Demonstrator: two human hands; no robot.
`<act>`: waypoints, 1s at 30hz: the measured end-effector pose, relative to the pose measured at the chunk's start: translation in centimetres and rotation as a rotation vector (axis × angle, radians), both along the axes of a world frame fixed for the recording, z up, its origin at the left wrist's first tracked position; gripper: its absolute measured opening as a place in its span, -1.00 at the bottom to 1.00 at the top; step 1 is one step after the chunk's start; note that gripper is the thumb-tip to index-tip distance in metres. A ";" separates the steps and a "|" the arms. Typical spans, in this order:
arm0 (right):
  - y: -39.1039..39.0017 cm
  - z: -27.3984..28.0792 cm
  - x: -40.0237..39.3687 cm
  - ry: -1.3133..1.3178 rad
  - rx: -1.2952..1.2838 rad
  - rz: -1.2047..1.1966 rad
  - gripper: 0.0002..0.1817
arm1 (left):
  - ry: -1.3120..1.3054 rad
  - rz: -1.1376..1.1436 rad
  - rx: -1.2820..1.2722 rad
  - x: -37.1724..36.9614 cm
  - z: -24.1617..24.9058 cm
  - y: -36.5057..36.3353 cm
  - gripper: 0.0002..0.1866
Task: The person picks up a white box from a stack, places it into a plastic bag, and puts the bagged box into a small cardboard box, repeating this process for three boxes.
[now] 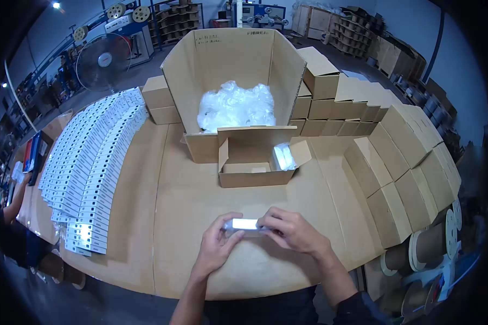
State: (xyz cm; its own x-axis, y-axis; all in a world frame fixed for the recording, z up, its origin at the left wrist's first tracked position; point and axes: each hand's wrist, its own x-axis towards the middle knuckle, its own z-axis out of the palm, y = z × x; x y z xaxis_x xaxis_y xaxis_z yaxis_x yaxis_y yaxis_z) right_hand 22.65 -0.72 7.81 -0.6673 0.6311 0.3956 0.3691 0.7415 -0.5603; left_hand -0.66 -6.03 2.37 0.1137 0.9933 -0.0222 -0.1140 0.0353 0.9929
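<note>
A small white box (pixel 245 223), with what looks like clear plastic around it, is held above the table between both hands. My left hand (pixel 216 246) grips its left end, thumb in front and fingers behind. At the right end, the fingers of my right hand (pixel 291 230) are pinched together on the box or its plastic; exactly which is hidden. Beyond the hands stands an open cardboard carton (pixel 255 179), with a few white plastic-wrapped packs (pixel 283 157) at its right side.
A large open carton (pixel 233 51) holds a heap of clear plastic bags (pixel 237 106). Long rows of small white boxes (pixel 95 173) line the left. Brown cartons (pixel 387 165) are stacked along the right and back right. Another person's arm (pixel 16 200) shows at far left.
</note>
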 end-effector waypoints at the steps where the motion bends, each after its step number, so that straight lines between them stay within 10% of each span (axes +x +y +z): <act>1: 0.5 0.4 0.3 0.042 -0.002 -0.061 -0.77 | 0.140 0.066 0.062 0.5 0.7 0.5 -0.52; 11: 7.7 0.8 0.0 0.378 0.187 -0.632 -0.80 | 0.985 0.164 0.825 2.8 1.8 9.8 -0.49; 30: 12.1 -5.1 -2.2 -0.068 0.225 -0.803 -0.85 | 1.386 -0.017 0.721 2.5 -0.3 12.2 -0.54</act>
State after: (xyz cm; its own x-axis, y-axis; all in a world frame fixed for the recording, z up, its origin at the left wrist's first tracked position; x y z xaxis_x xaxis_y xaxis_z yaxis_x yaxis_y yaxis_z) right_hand 20.46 11.41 2.70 -0.0756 0.8356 0.5441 0.8603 0.3306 -0.3881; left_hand 1.81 6.20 2.07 0.4195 0.8389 0.3468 0.8654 -0.4849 0.1262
